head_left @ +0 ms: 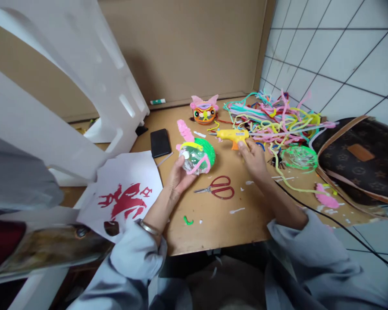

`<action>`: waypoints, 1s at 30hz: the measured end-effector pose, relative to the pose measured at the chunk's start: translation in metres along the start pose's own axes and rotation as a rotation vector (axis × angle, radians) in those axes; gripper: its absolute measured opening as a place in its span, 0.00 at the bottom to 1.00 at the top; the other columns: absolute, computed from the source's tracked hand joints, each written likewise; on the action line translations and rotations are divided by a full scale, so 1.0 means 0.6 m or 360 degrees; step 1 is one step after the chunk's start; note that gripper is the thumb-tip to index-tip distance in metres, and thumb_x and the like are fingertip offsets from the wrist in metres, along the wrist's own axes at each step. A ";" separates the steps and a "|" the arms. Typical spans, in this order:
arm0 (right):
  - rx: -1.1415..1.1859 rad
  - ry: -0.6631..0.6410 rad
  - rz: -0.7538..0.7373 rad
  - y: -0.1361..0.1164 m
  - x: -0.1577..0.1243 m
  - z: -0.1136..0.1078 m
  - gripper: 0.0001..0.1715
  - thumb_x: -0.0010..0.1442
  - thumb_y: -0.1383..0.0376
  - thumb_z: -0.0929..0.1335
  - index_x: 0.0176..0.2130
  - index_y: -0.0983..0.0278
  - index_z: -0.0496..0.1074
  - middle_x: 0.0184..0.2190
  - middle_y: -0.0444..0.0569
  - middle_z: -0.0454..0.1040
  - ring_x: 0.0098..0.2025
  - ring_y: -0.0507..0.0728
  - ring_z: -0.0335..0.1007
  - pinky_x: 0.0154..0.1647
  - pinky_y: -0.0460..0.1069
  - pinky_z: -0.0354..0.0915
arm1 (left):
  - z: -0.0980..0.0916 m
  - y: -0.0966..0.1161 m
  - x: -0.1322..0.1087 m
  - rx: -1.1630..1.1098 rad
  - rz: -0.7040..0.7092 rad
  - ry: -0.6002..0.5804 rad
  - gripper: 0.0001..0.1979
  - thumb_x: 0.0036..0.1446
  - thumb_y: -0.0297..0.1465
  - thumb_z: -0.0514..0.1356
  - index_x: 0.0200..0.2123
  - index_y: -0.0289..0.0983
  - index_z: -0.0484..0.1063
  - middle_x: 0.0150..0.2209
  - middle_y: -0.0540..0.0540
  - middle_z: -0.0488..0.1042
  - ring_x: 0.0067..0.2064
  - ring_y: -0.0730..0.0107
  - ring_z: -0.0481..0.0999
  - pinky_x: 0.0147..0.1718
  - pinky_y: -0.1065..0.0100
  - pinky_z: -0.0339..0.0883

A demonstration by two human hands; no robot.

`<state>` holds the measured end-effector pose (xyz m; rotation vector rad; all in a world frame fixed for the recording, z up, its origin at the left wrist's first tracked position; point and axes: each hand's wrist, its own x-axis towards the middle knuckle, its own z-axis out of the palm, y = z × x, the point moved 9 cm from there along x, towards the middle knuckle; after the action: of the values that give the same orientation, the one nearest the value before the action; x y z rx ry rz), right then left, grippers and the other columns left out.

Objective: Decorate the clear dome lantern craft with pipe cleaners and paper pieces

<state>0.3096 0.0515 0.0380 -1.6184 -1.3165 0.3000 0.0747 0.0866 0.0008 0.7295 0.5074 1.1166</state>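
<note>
My left hand (178, 177) is wrapped round the lower left of a clear ball (191, 158) covered partly in green, with pink and yellow fuzzy strips on it. A fluffy pink piece sticks up from its top. To the right, my right hand (253, 158) grips the handle of a yellow glue gun (234, 135), whose nozzle points left, above and apart from the ball. Red-handled scissors (220, 187) lie on the table just below the ball. Behind it stands a small colourful animal head (204, 113) with pink ears and round eyes.
Fuzzy stems (271, 118) are heaped at the back right, near a green-wrapped clear ball (299, 158) and a brown bag (358, 159). A black phone (160, 143) and paper with red shapes (129, 189) lie left. A black cable (323, 213) runs right.
</note>
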 end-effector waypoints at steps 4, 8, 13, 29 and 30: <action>-0.0206 -0.0057 0.0095 0.042 0.011 0.022 0.18 0.61 0.59 0.63 0.44 0.66 0.73 0.36 0.55 0.77 0.37 0.62 0.70 0.43 0.57 0.67 | -0.007 0.013 0.002 -0.0049 0.0084 0.0074 0.25 0.39 0.39 0.77 0.42 0.39 0.76 0.44 0.45 0.83 0.54 0.54 0.79 0.59 0.53 0.72; -0.0577 -0.0111 0.0023 0.044 0.009 0.044 0.23 0.60 0.67 0.63 0.53 0.73 0.71 0.50 0.68 0.75 0.52 0.69 0.69 0.55 0.61 0.65 | -0.018 0.025 0.005 -0.0031 0.0191 0.0146 0.25 0.38 0.37 0.77 0.40 0.39 0.77 0.42 0.46 0.83 0.52 0.56 0.80 0.58 0.56 0.73; -0.0840 -0.0146 -0.0060 0.040 0.010 0.069 0.23 0.62 0.72 0.60 0.55 0.74 0.69 0.48 0.68 0.74 0.51 0.67 0.70 0.53 0.59 0.66 | -0.010 0.017 0.003 0.0030 0.0201 0.0118 0.25 0.37 0.36 0.78 0.40 0.38 0.77 0.39 0.48 0.83 0.48 0.59 0.82 0.57 0.59 0.72; -0.0922 0.0092 -0.0083 0.044 0.036 0.012 0.20 0.63 0.70 0.61 0.51 0.74 0.73 0.50 0.71 0.72 0.53 0.69 0.67 0.55 0.65 0.59 | 0.004 -0.023 -0.011 0.0206 -0.0052 0.0088 0.29 0.37 0.36 0.78 0.43 0.34 0.75 0.43 0.43 0.81 0.44 0.61 0.80 0.52 0.59 0.71; -0.0818 0.0157 -0.0144 0.030 0.032 0.007 0.19 0.64 0.67 0.61 0.50 0.71 0.73 0.50 0.68 0.72 0.53 0.69 0.66 0.56 0.65 0.59 | 0.005 -0.023 -0.012 0.0207 -0.0049 0.0092 0.29 0.36 0.35 0.78 0.43 0.34 0.75 0.43 0.43 0.81 0.44 0.62 0.80 0.52 0.59 0.71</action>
<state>0.3249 0.0712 0.0289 -1.9560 -1.4609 -0.1905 0.0827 0.0758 -0.0073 0.8013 0.6432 1.0854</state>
